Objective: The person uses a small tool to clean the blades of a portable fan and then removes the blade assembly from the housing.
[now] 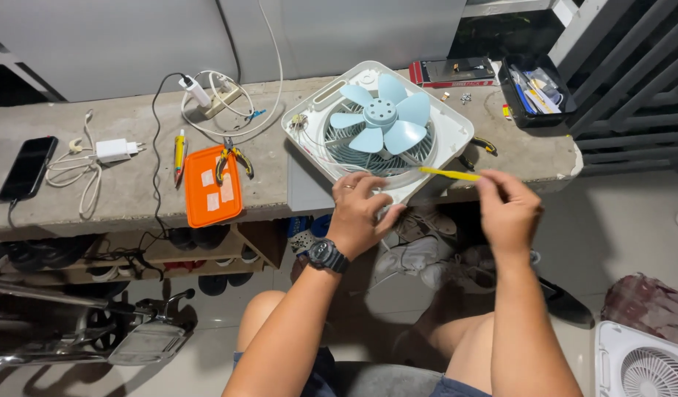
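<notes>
We note a long grey concrete worktop [133,121] running across the view, with shoes on a shelf beneath it. On its right half, tilted and overhanging the front edge, sits a white square fan housing [442,129] with its front cover off, exposing a pale blue five-bladed impeller [382,117] over the rear grille. A second white fan [644,364] stands on the floor at lower right. On the worktop left of the open fan we record an orange lidded case [212,197] with yellow-handled pliers [232,158] lying across its upper corner, a black phone [28,167] at far left, a white charger with coiled cable [107,152], a power strip [220,101] and a yellow pen-shaped tester [179,154]. A black tray of small tools [536,92] sits at the far right. Our left hand [359,213], wearing a black wristwatch, grips the near rim of the fan housing. Our right hand [507,207] pinches a thin yellow screwdriver [449,174], whose shaft lies level, pointing left across the housing's front edge.
</notes>
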